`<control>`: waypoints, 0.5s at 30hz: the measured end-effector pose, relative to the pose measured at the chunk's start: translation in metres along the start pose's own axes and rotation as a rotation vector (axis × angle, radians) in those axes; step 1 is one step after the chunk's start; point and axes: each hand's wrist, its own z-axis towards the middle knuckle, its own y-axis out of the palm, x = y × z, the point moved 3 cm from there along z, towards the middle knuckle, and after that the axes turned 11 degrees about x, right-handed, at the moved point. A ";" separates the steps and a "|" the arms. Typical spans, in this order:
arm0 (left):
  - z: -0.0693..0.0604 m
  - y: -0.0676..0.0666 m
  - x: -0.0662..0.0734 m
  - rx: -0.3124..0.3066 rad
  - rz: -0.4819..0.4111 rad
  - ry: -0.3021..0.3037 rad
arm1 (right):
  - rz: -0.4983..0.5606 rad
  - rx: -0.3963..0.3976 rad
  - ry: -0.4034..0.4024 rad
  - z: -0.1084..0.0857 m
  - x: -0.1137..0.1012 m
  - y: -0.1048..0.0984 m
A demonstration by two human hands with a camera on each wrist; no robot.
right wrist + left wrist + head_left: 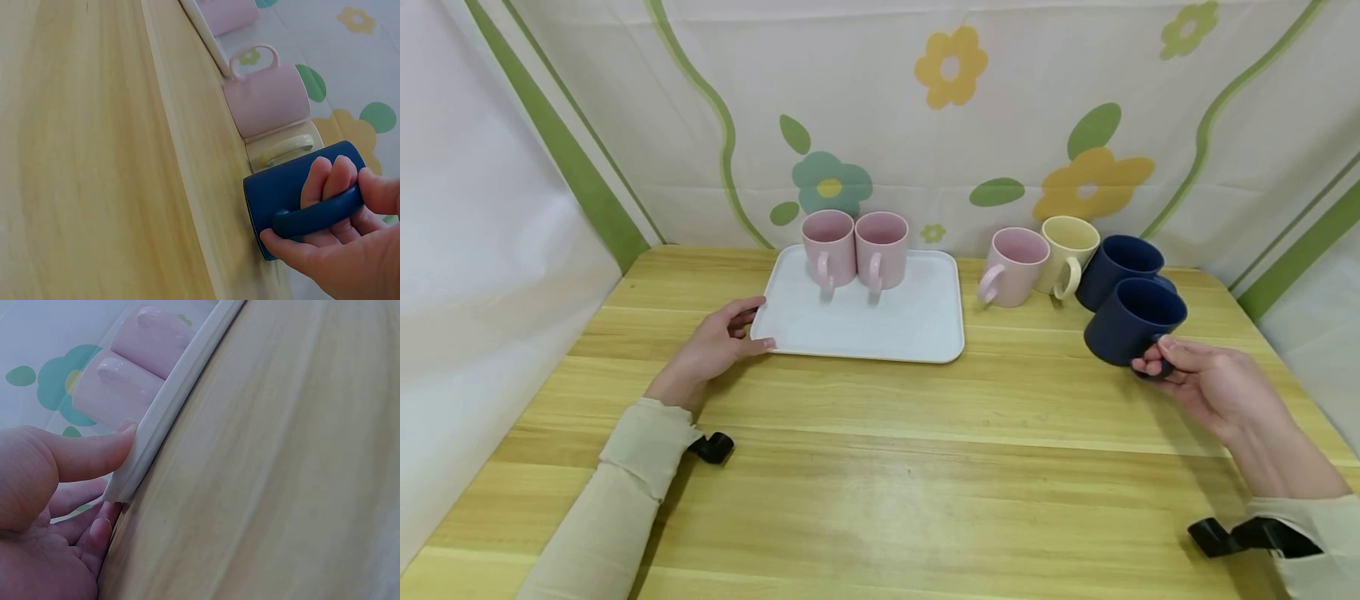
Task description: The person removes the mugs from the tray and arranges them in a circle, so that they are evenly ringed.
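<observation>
My left hand (pixel 711 342) holds the near left corner of a white tray (pixel 917 329). In the left wrist view the thumb (pixel 94 453) lies on the tray's rim, with the other fingers at its edge. Two pink mugs (pixel 829 250) stand side by side on the tray's back part, handles facing me. On the right, my right hand (pixel 1221 383) grips the handle of a dark blue mug (pixel 1120 329). Its fingers pass through the handle, as the right wrist view shows. Whether this mug's base touches the table cannot be told.
Right of the tray stand a pink mug (pixel 1018 271), a pale yellow mug (pixel 1070 250) and another dark blue mug (pixel 1112 267), close together. The held mug partly covers that blue one. Behind the wooden table (pixel 880 483) hangs a flowered curtain (pixel 880 92).
</observation>
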 end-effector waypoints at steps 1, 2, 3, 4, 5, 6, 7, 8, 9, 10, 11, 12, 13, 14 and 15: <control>0.000 0.000 0.000 0.002 0.000 0.002 | -0.002 0.006 0.004 0.000 -0.001 0.000; 0.000 0.000 0.000 0.004 -0.004 0.001 | -0.008 0.012 0.006 0.001 -0.001 0.000; 0.000 0.000 0.000 0.005 -0.009 -0.001 | -0.011 0.019 0.007 0.001 -0.002 0.000; 0.001 0.000 0.000 0.005 -0.012 -0.001 | -0.014 0.025 0.009 0.001 -0.003 0.000; 0.001 0.001 0.000 0.006 -0.014 -0.001 | -0.014 0.030 0.012 0.001 -0.003 0.000; 0.001 0.001 0.000 0.007 -0.015 -0.002 | -0.016 0.033 0.013 0.001 -0.003 0.000; 0.001 0.001 0.000 0.007 -0.017 -0.005 | -0.020 0.035 0.012 0.001 -0.004 0.000; 0.001 0.001 0.000 0.006 -0.021 -0.008 | -0.024 0.036 0.011 0.001 -0.004 0.000; 0.001 0.001 0.001 0.006 -0.023 -0.010 | -0.027 0.038 0.014 0.001 -0.005 0.000; 0.001 0.001 0.001 0.006 -0.022 -0.010 | -0.032 0.039 0.014 0.001 -0.005 0.001; 0.001 0.001 0.001 0.006 -0.022 -0.012 | -0.037 0.042 0.014 0.001 -0.005 0.001; 0.001 0.001 0.001 0.007 -0.022 -0.012 | -0.043 0.045 0.016 0.001 -0.005 0.000; 0.001 0.001 0.001 0.006 -0.023 -0.013 | -0.050 0.048 0.020 0.001 -0.006 0.000; 0.001 0.001 0.001 0.007 -0.023 -0.014 | -0.060 0.052 0.025 0.001 -0.006 0.000; 0.001 0.000 0.001 0.006 -0.025 -0.013 | -0.065 0.055 0.032 0.001 -0.007 0.000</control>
